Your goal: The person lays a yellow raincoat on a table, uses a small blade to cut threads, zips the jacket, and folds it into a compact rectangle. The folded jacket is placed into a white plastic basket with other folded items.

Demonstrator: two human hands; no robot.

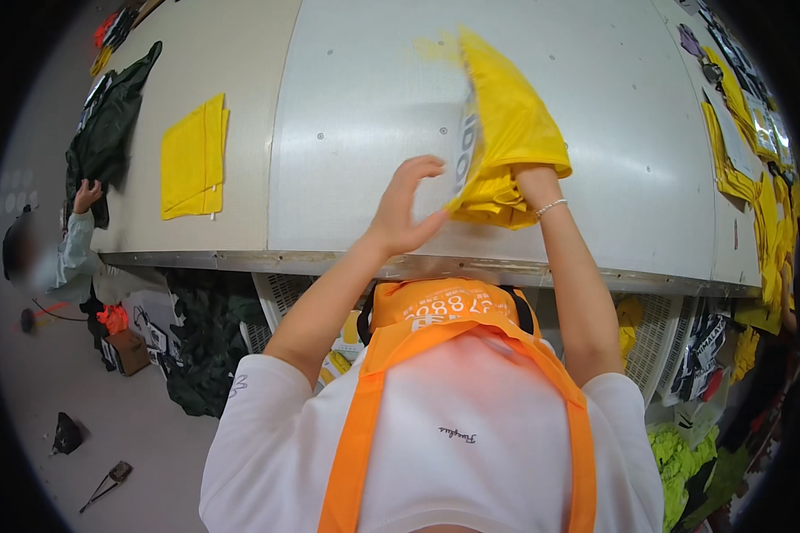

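Observation:
A yellow fabric piece, like a pouch or a folded garment, stands partly upright over the metal tabletop. Its left side carries a pale band with dark print, smeared by motion. Bunched yellow folds show at its near opening. My right hand reaches into that opening from the near right, up to the wrist, and the fabric hides its fingers. Just left of the piece, my left hand is open, thumb and fingers spread apart. The thumb tip is close to the folds; I cannot tell whether it touches.
A flat folded yellow piece lies to the left. Beyond it, a co-worker's hand is at a dark green garment. Yellow pieces heap at the right edge. White crates stand under the table's front edge.

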